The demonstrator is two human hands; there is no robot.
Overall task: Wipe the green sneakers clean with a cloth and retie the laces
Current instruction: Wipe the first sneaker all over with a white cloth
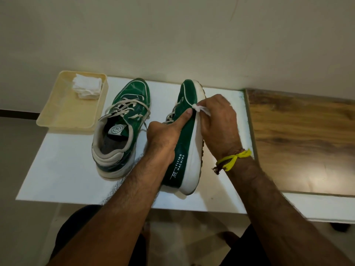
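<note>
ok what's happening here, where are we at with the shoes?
A person is mid-wipe on one green sneaker, tipped on its side on the white board. The left hand grips its upper to steady it, while the right hand pinches a small white cloth against the edge where the upper meets the sole. The other sneaker stands upright beside it, laces loose. Spare folded cloths sit in a cream tray at the left.
</note>
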